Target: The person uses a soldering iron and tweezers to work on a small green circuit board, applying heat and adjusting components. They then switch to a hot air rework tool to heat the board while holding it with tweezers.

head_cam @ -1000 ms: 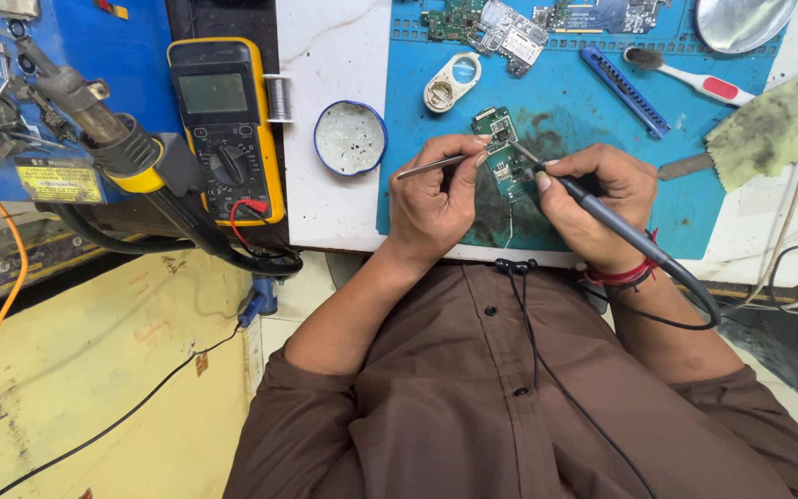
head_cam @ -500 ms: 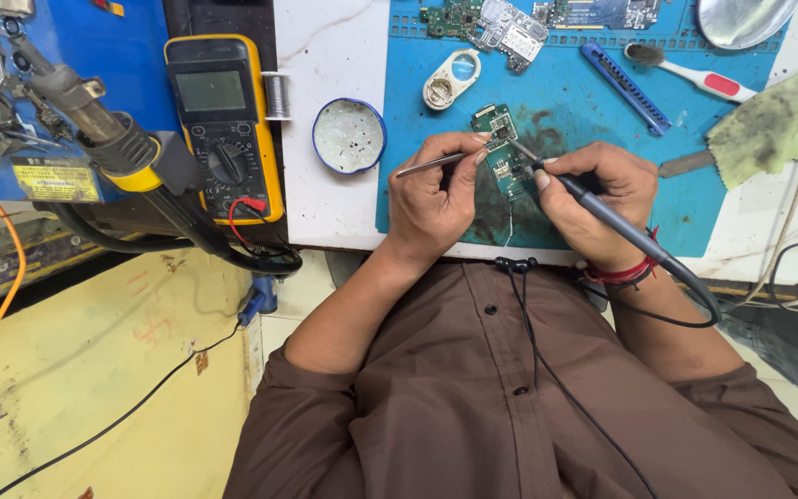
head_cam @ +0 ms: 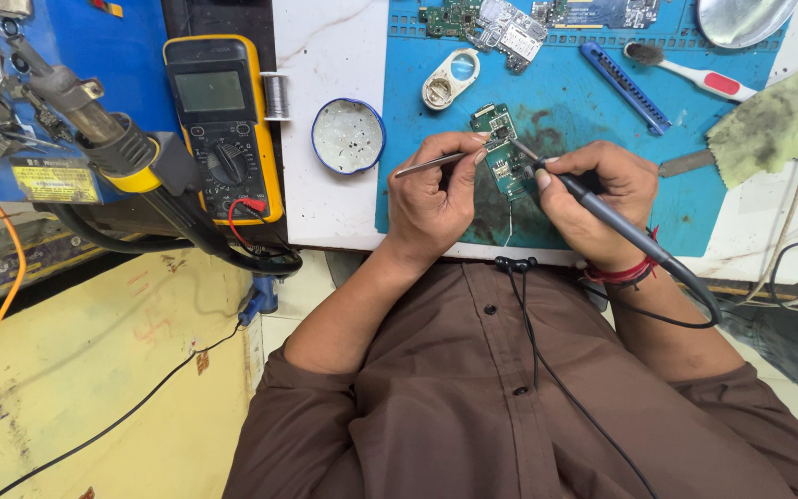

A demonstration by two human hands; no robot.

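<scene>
Blue mat (head_cam: 584, 120) on bench: left hand (head_cam: 431, 199) pinches tweezers (head_cam: 429, 164), right hand (head_cam: 598, 194) grips soldering iron (head_cam: 602, 208) on green board (head_cam: 502, 148); yellow label (head_cam: 53, 180) far left.

Both forearms reach forward over the near edge of the worktop, elbows bent and spread. The left hand (head_cam: 431, 199) is curled, fingers pinched together. The right hand (head_cam: 598, 199) is curled in a pen-like grip, wrist angled inward.

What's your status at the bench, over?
Left hand grips tweezers; right hand grips soldering iron. Both tips on small green circuit board, blue mat. Nothing in the way.
</scene>
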